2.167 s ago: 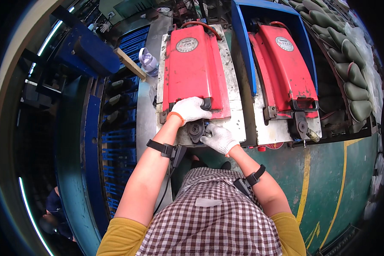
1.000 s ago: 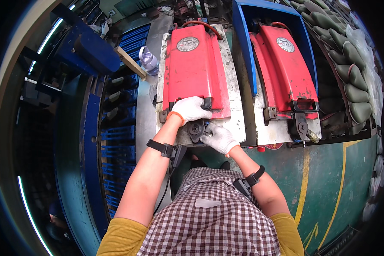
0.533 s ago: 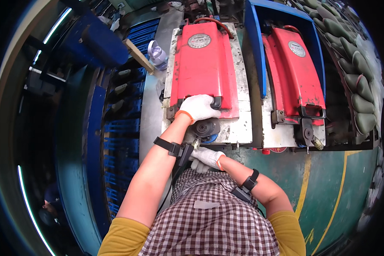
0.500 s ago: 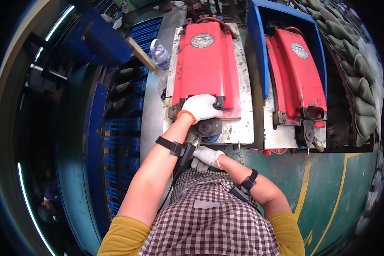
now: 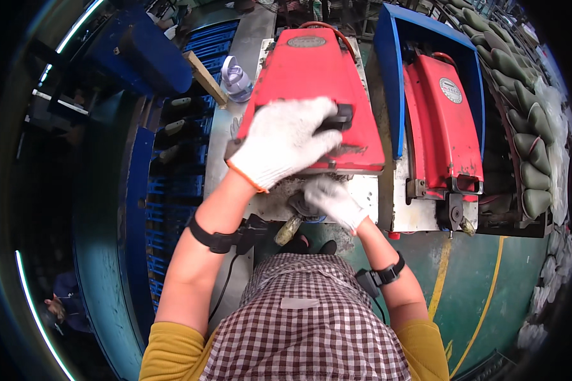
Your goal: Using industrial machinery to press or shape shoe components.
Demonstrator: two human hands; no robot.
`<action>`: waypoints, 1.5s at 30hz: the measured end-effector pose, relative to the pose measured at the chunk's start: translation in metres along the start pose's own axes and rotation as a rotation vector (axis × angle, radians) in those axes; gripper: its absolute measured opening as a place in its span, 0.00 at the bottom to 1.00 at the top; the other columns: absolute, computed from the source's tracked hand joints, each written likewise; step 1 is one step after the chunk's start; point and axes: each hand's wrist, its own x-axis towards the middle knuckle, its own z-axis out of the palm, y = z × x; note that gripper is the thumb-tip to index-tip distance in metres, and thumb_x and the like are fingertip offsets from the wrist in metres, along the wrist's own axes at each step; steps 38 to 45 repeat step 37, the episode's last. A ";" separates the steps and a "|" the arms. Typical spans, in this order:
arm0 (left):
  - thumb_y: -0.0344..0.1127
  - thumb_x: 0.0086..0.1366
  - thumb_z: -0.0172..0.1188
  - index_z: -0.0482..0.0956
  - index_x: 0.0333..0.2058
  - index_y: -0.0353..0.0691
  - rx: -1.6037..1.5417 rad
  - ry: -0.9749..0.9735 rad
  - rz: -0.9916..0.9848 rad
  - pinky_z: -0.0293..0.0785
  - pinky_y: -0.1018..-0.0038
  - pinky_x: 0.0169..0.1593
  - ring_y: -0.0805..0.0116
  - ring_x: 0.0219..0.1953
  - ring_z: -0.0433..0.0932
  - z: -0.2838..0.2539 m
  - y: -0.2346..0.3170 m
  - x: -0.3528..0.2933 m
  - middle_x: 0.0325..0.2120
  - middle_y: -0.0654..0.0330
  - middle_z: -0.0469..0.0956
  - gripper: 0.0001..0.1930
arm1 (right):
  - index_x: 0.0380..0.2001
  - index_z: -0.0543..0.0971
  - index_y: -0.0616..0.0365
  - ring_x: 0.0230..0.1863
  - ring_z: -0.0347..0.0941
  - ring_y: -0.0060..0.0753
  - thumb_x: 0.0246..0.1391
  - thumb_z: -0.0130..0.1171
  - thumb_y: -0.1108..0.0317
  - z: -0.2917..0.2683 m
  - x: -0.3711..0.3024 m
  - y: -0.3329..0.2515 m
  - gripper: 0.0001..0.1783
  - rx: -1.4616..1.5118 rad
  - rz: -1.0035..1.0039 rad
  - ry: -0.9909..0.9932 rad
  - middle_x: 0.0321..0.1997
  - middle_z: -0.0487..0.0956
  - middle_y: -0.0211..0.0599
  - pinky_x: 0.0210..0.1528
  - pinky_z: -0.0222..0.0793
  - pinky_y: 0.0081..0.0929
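Observation:
A long red machine lid (image 5: 299,70) with an oval plate on its top is tilted up, its front edge raised off the metal table. My left hand (image 5: 286,140), in a white knit glove with an orange cuff, grips the black handle (image 5: 342,117) at the lid's front. Below that edge, my right hand (image 5: 333,200), gloved in white too, is over the dark round latch part (image 5: 302,204) at the table's front. Its fingers are smeared by motion, so whether they hold the latch does not show. A worn, tape-wrapped lever (image 5: 288,231) sticks out from the latch.
A second red machine lid (image 5: 446,114) lies down inside a blue metal guard (image 5: 391,82) on the right. Beyond it, dark green padded pieces (image 5: 534,159) fill a rack. On the left stand a lilac bottle (image 5: 236,82) and blue racks (image 5: 178,184). Another person (image 5: 70,301) is at the far left.
My left hand has raised the front of the red lid, which lay lower before. My right hand has moved up and forward, from beside the apron to the latch.

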 end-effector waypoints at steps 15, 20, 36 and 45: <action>0.24 0.53 0.67 0.83 0.51 0.39 -0.049 0.505 0.327 0.65 0.49 0.67 0.46 0.56 0.79 -0.048 -0.044 -0.039 0.51 0.51 0.83 0.24 | 0.74 0.64 0.53 0.72 0.63 0.62 0.40 0.74 0.59 -0.039 0.141 0.000 0.55 -0.621 -0.161 0.683 0.75 0.62 0.62 0.75 0.60 0.44; 0.37 0.69 0.61 0.65 0.68 0.34 -1.011 0.423 -0.495 0.67 0.61 0.69 0.55 0.61 0.75 0.054 -0.073 -0.167 0.60 0.50 0.75 0.31 | 0.77 0.58 0.59 0.64 0.73 0.38 0.62 0.59 0.63 -0.026 0.078 -0.019 0.42 0.808 -0.004 0.176 0.71 0.71 0.46 0.69 0.68 0.37; 0.44 0.63 0.64 0.79 0.49 0.46 -1.645 1.110 -1.456 0.78 0.57 0.59 0.60 0.49 0.81 0.125 -0.263 -0.343 0.45 0.62 0.82 0.17 | 0.58 0.80 0.59 0.65 0.71 0.64 0.63 0.61 0.58 0.040 0.040 0.000 0.24 -0.756 -0.442 0.388 0.56 0.83 0.49 0.74 0.60 0.56; 0.45 0.62 0.66 0.79 0.50 0.47 -1.607 1.077 -1.546 0.76 0.55 0.61 0.60 0.51 0.81 0.107 -0.271 -0.333 0.46 0.63 0.82 0.19 | 0.58 0.80 0.59 0.65 0.71 0.64 0.63 0.61 0.58 0.042 0.042 0.004 0.24 -0.760 -0.423 0.399 0.56 0.83 0.49 0.74 0.60 0.56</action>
